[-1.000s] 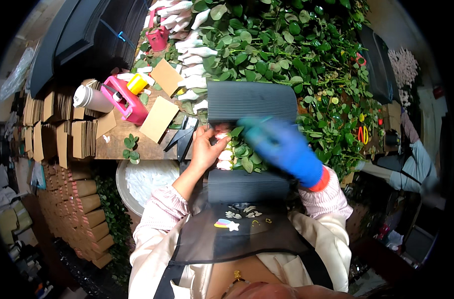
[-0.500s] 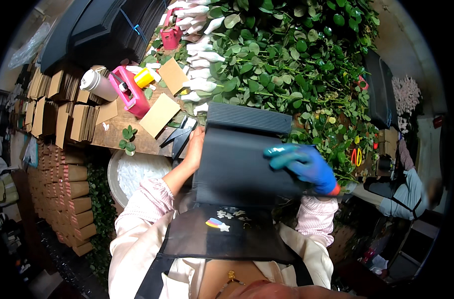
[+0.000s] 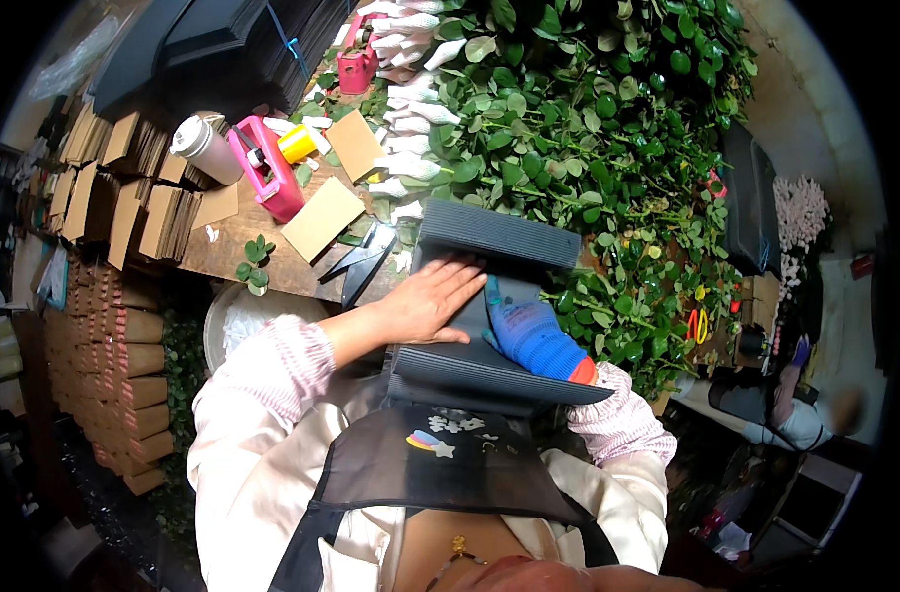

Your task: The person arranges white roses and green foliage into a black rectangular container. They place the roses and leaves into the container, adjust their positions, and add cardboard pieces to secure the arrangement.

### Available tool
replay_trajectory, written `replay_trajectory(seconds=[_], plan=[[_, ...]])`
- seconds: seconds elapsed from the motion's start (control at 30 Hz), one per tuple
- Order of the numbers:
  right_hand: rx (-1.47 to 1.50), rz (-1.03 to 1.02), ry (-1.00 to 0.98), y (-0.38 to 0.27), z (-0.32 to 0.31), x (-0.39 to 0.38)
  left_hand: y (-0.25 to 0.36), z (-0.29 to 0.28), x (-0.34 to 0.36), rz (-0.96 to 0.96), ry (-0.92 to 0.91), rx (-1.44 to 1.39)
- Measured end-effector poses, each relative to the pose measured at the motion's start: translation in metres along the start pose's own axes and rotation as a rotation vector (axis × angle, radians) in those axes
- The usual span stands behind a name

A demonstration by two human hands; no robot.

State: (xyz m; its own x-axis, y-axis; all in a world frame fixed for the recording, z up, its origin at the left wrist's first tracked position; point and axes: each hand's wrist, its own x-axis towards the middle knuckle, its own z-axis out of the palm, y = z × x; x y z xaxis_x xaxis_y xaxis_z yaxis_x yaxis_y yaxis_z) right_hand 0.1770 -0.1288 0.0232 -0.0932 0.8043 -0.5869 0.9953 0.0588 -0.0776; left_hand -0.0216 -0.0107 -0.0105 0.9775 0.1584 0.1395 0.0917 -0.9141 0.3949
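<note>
A black ribbed sheet (image 3: 499, 233) lies before me at the table's near edge, its far and near strips bent up along creases. My left hand (image 3: 432, 301), bare, rests flat on the sheet's middle panel with fingers outstretched. Beside it my right hand (image 3: 531, 337), in a blue glove with teal fingers and an orange cuff edge, presses on the same panel. Its fingers look extended, though part of them is hidden. Black-handled scissors (image 3: 359, 264) lie partly spread just left of the sheet.
Leafy stems (image 3: 598, 138) with white netted heads (image 3: 411, 143) cover the table's far side. On the left are tan cards (image 3: 324, 217), a pink container (image 3: 270, 173), a white bottle (image 3: 205, 150) and cardboard stacks (image 3: 164, 222). A basin (image 3: 218, 326) stands below the edge. Another person (image 3: 800, 419) is at far right.
My left hand has come from the sheet's left edge onto its middle. My right hand has moved left and down beside it. The sheet's near strip now stands bent up.
</note>
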Motion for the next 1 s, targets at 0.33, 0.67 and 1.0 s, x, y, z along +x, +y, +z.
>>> replay_trajectory(seconds=[0.33, 0.67, 1.0], plan=[[0.356, -0.434, 0.181, -0.033, -0.033, -0.044, -0.016, 0.025, 0.0, 0.056, -0.033, 0.085], [0.327, -0.64, 0.655, -0.09, -0.07, 0.028, -0.027, 0.056, -0.001, 0.135, 0.277, 0.315], [-0.215, -0.314, 0.699, -0.164, -0.037, 0.263, -0.011, 0.079, 0.008, 0.038, 0.254, -0.217]])
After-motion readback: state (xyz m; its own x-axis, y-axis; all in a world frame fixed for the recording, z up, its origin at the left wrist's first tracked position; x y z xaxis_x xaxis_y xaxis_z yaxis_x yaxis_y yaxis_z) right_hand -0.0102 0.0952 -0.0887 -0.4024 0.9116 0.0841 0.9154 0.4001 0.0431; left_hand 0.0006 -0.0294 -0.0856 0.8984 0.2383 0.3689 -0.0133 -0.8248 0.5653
